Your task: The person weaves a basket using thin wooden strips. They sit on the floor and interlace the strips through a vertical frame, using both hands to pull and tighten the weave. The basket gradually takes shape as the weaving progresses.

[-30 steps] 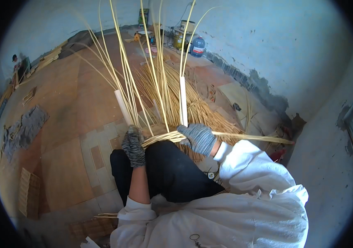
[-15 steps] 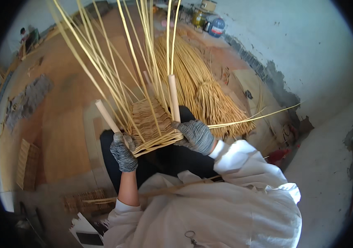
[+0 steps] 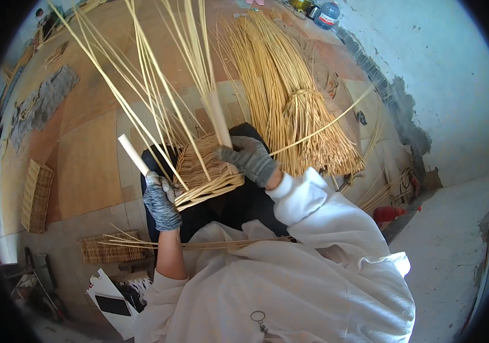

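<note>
A half-woven wicker basket (image 3: 200, 163) rests on my lap, with long pale willow stakes (image 3: 154, 80) standing up from its base. Gloved in grey knit, my left hand (image 3: 162, 201) is closed round its near left corner, beside a smooth wooden post (image 3: 133, 154). My right hand (image 3: 250, 161), also gloved, is closed at the near right corner against a second wooden post (image 3: 217, 117). From behind that hand a willow strand (image 3: 324, 128) runs out to the upper right; its grip on the strand is partly hidden.
A large bundle of willow rods (image 3: 273, 91) lies on the floor ahead to the right. Finished-looking woven pieces (image 3: 37, 194) lie at the left, with another wicker panel (image 3: 110, 247) nearer me. Loose rods (image 3: 221, 244) cross my lap. A plastered wall (image 3: 439, 74) bounds the right side.
My right hand has shifted up and left against the right post. The willow strand has swung from nearly level to a steeper upward slant. My view has tilted slightly.
</note>
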